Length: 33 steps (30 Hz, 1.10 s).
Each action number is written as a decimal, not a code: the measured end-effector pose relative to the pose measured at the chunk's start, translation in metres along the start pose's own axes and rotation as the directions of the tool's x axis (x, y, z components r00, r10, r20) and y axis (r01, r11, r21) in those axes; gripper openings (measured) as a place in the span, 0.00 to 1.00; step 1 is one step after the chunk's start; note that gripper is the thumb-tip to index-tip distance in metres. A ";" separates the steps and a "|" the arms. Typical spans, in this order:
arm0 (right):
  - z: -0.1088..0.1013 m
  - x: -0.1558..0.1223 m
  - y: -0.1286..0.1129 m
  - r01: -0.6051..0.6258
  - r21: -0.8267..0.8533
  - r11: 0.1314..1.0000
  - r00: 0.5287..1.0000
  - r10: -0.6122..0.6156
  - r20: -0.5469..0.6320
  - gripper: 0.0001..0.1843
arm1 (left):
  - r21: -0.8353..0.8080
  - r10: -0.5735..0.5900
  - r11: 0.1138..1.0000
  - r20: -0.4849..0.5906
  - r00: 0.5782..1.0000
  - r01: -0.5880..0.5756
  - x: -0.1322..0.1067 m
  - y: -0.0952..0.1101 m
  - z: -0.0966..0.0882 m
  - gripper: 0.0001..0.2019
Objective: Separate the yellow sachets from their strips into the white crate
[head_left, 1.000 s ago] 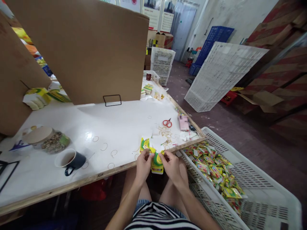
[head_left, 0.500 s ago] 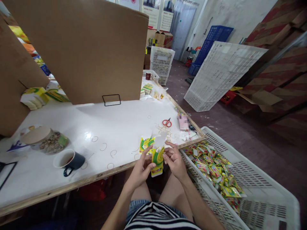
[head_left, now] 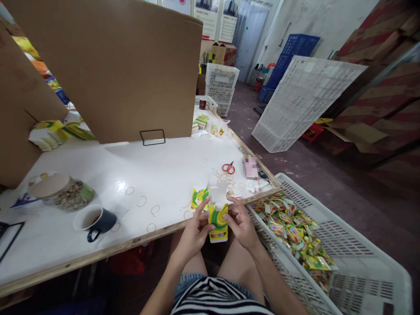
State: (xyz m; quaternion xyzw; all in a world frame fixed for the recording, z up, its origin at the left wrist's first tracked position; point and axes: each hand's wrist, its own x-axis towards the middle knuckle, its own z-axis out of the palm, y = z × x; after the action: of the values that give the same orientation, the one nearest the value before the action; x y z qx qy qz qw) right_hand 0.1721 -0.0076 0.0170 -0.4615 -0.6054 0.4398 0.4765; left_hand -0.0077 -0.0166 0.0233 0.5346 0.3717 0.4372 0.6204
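Note:
A small yellow and green carton [head_left: 218, 223] with a raised white top flap is held upright over my lap, just off the table's front edge. My left hand [head_left: 196, 227] pinches its left side, thumb on the front. On the opposite side my right hand [head_left: 241, 222] grips the carton's right edge between thumb and fingers. More yellow-green flat cartons [head_left: 198, 197] lie on the table just behind my left hand. Beyond the hands are scattered rubber bands [head_left: 226, 177] and red-handled scissors [head_left: 229, 167].
A white crate [head_left: 357, 245] at my right holds many yellow-green packets [head_left: 292, 227]. On the table's left stand a dark mug [head_left: 104, 220] and a lidded jar [head_left: 74, 195]. A tall cardboard panel [head_left: 131, 74] rises at the back. Stacked white crates [head_left: 302, 100] stand on the floor.
The carton has turned so its front faces me more squarely and looks wider. Both hands still hold it, with my right hand shifted slightly.

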 end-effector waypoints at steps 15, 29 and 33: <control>-0.010 0.011 -0.015 0.092 -0.235 0.968 0.993 -0.071 0.095 0.13 | -0.054 -0.092 0.994 0.031 0.995 0.094 -0.001 -0.012 0.001 0.29; -0.021 0.013 -0.020 -0.138 -0.124 0.983 0.974 0.157 0.161 0.20 | 0.025 -0.072 0.997 -0.071 0.995 0.074 0.004 -0.013 0.000 0.24; -0.015 0.013 -0.019 -0.184 -0.122 0.975 0.955 0.207 0.213 0.22 | 0.094 -0.074 0.992 -0.072 0.995 0.081 0.004 -0.012 0.003 0.23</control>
State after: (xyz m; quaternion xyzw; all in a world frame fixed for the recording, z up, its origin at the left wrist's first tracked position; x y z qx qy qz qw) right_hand 0.1826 0.0027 0.0403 -0.4901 -0.6281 0.5028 0.3353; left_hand -0.0018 -0.0143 0.0121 0.5341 0.4339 0.4122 0.5972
